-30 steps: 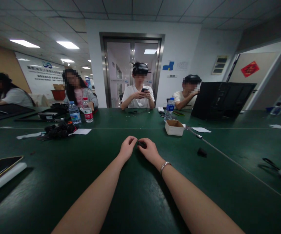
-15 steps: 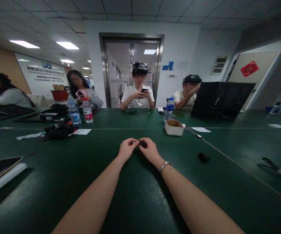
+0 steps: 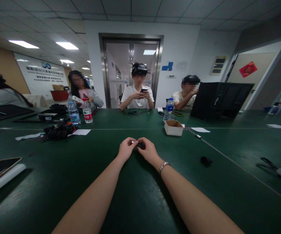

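Note:
My left hand [image 3: 126, 150] and my right hand [image 3: 149, 150] meet above the green table, fingers pinched around a small black object [image 3: 140, 145]. A bit of shiny metal shows at its left end, by the left fingertips. The fingers cover most of it, so its kind is unclear. My right wrist wears a silver bracelet. To the right of the right hand, a short black cylindrical piece [image 3: 206, 161] lies on the table, touched by neither hand.
An open cardboard box [image 3: 174, 129] stands beyond my right hand, near a water bottle [image 3: 168, 110]. A cable [image 3: 224, 155] crosses the right side. Black gear [image 3: 59, 130] and two bottles stand left. Several people sit around the table; a black case [image 3: 220, 100] stands at right.
The black cylindrical piece has shifted slightly right and nearer me. My hands stay almost in place around the black object. The person at back left has lowered a phone and holds something white.

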